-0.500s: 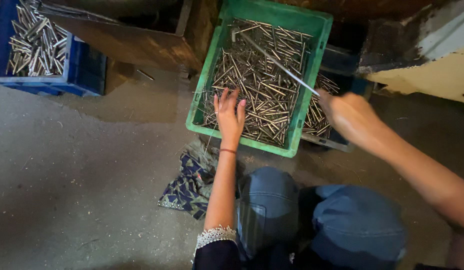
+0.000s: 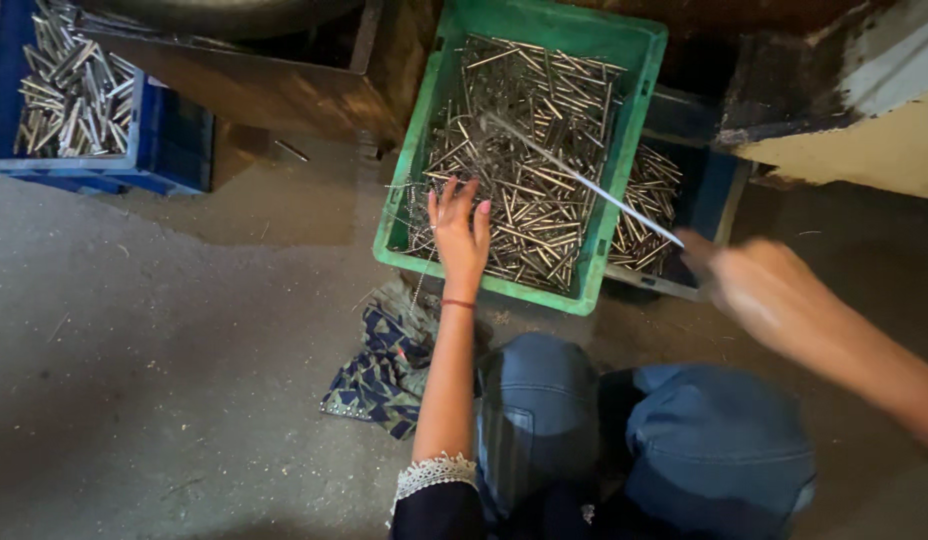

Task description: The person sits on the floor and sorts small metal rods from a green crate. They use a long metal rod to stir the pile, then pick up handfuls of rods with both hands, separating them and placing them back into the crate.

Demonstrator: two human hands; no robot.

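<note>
A green plastic crate (image 2: pixel 412 170) full of short metal rods (image 2: pixel 529 150) stands on the floor in front of my knees. My left hand (image 2: pixel 460 232) lies flat on the rods near the crate's front left corner, fingers spread. To the right, my right hand (image 2: pixel 754 285) is blurred and grips a long thin metal rod (image 2: pixel 584 185) that slants up and left over the pile in the crate.
A blue crate (image 2: pixel 719 185) with more rods sits behind the green one on the right. Another blue crate (image 2: pixel 169 150) of rods stands at the far left. A patterned cloth (image 2: pixel 384 365) lies by my knees. A brown metal box (image 2: pixel 284 90) is at the back.
My right hand has drawn back toward me with the long rod. My left hand stays on the rods, little changed.
</note>
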